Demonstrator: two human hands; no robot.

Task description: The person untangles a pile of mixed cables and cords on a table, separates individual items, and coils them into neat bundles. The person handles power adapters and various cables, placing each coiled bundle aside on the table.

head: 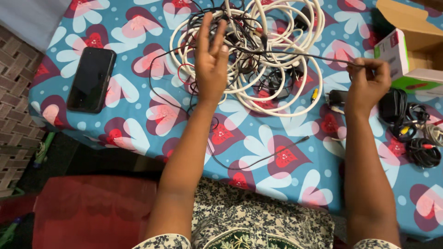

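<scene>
Right hand: grip closed, thumb and fingertips pinched on a thin black cable, at the right side of the tabletop. The cable ran taut to the left from that pinch, above the cloth, into the tangle.

Left hand: fingers spread and raised, grip apart, palm toward the camera. Black strands crossed behind or through the fingers (could not tell whether any was actually hooked on them).

Beneath and beyond both hands lay a heap of coiled white cable, looped in rough circles, with black wires knotted through it, at the far centre of the tabletop. One loose black lead trailed nearer, ending in a small plug.

Outward: a black phone lay flat, face up, at the left, well apart from the heap. At the right, a black adapter and small bundled cords. Far right corner: an open cardboard box. The cloth was blue with heart and petal shapes.
</scene>
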